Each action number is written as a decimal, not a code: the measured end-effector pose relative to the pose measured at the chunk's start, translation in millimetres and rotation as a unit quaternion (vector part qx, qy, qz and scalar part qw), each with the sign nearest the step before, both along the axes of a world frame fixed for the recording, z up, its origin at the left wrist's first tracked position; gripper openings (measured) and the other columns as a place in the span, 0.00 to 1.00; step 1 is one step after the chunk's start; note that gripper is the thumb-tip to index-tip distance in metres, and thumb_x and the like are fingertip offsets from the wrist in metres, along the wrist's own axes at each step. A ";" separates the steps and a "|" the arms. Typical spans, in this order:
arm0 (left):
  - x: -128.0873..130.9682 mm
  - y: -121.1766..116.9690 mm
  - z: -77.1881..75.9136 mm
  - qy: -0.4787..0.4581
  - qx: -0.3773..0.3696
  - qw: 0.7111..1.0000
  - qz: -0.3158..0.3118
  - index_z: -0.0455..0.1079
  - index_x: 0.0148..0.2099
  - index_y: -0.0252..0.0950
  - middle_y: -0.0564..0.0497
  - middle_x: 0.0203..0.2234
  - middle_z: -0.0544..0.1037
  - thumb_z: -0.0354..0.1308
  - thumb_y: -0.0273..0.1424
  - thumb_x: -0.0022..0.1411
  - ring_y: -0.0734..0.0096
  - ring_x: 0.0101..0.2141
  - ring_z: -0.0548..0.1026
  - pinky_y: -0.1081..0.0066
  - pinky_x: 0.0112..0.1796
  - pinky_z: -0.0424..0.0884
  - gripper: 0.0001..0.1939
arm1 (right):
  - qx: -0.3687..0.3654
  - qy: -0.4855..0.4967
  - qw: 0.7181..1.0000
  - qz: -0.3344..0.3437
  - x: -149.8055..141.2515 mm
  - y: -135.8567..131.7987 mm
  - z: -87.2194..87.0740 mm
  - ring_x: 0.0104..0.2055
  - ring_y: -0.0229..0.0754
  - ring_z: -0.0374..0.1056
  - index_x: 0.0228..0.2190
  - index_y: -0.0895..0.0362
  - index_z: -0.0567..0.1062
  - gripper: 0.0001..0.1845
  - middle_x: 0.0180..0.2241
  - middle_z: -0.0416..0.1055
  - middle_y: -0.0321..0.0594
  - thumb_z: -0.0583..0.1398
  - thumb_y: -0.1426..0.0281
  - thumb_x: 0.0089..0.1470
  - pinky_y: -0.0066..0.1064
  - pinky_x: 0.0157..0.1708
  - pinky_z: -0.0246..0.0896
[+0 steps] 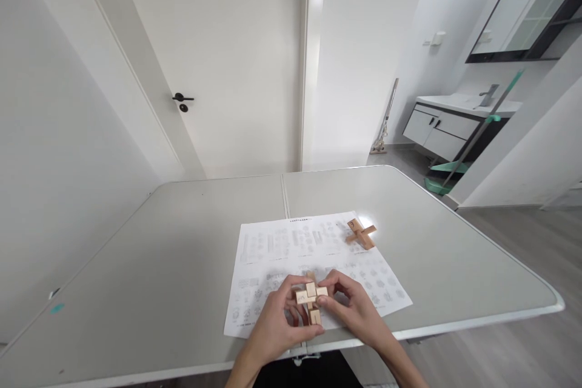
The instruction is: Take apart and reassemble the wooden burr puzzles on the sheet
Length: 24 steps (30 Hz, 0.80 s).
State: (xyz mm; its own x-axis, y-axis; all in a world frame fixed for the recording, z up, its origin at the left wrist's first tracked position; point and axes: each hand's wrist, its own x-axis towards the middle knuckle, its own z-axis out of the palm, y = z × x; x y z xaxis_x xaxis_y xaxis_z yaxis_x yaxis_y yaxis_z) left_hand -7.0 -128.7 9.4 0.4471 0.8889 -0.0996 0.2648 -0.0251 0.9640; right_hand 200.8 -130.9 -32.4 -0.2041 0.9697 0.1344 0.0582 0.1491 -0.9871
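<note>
Between my two hands is a wooden burr puzzle (311, 297), made of several light blocks crossing each other, with a mark on one block end. My left hand (280, 318) grips it from the left and below, thumb along the lowest block. From the right, my right hand (350, 305) pinches a block with thumb and index finger. Under my hands lies a white instruction sheet (264, 248) printed with rows of small diagrams. Crossed wooden pieces (361, 234) of a darker tone rest at the sheet's upper right corner.
The grey folding table (182, 267) has a seam down its middle and a pale rim. Beyond it stands a white door (236, 60) with a black handle. At right are a mop (386, 118), a washbasin cabinet (441, 127) and a green dustpan (439, 185).
</note>
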 end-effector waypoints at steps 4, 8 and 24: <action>-0.2 0.3 -1.0 -0.006 -0.001 1.000 -0.002 0.66 0.54 0.43 0.57 0.32 0.78 0.73 0.30 0.52 0.72 0.29 0.74 0.70 0.35 0.72 0.29 | -0.001 0.002 1.000 0.009 0.5 -0.7 1.2 0.33 0.41 0.62 0.37 0.54 0.75 0.13 0.28 0.62 0.32 0.64 0.57 0.60 0.32 0.36 0.58; -0.1 0.3 -1.6 -0.008 0.003 1.000 -0.001 0.67 0.53 0.43 0.57 0.33 0.78 0.72 0.29 0.52 0.72 0.29 0.75 0.70 0.34 0.72 0.28 | -0.006 0.006 1.000 0.014 0.9 -0.7 -0.1 0.33 0.41 0.62 0.38 0.54 0.75 0.13 0.28 0.63 0.32 0.64 0.57 0.61 0.32 0.36 0.57; -0.2 -0.5 -2.4 -0.005 -0.005 1.000 -0.011 0.67 0.54 0.42 0.58 0.27 0.77 0.71 0.30 0.52 0.70 0.28 0.77 0.69 0.33 0.74 0.28 | 0.020 -0.014 0.999 0.020 1.4 -2.6 4.3 0.35 0.42 0.63 0.37 0.54 0.75 0.14 0.31 0.65 0.35 0.62 0.55 0.63 0.32 0.37 0.60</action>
State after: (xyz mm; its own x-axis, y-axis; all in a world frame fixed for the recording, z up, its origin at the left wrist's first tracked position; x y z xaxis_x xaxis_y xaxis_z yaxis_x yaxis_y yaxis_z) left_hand -7.1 -129.2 7.0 0.4674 0.8780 -0.1038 0.2552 -0.0216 0.9666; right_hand 202.2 -133.5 -28.1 -0.2473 0.9544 0.1671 0.0788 0.1917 -0.9783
